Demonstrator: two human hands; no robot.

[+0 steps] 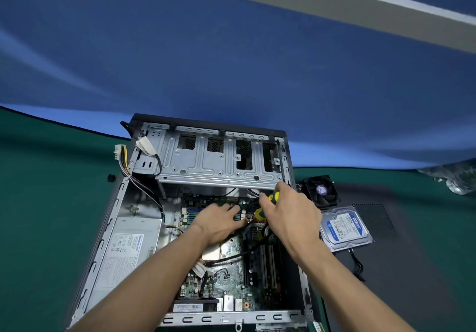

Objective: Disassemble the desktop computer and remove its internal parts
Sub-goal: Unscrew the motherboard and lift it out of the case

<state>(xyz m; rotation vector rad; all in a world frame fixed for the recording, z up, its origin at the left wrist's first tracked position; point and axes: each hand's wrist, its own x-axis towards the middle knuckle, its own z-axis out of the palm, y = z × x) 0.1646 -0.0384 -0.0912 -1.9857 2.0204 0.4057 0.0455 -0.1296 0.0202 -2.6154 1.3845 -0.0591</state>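
— What's sitting at the far left?

— The power supply [128,251] is still lying in the open computer case [103,231]. I'm resting my left hand [219,224], fingers fairly straight, on the motherboard [226,280], probably steadying it.

— And the right?

— My right hand [291,218] is curling round the yellow screwdriver [268,206], aiming down at a board screw. The fan [320,190] and hard drive [345,227] are lying outside, right.

Open desktop computer case [103,249] lies flat, green motherboard [226,280] exposed inside.
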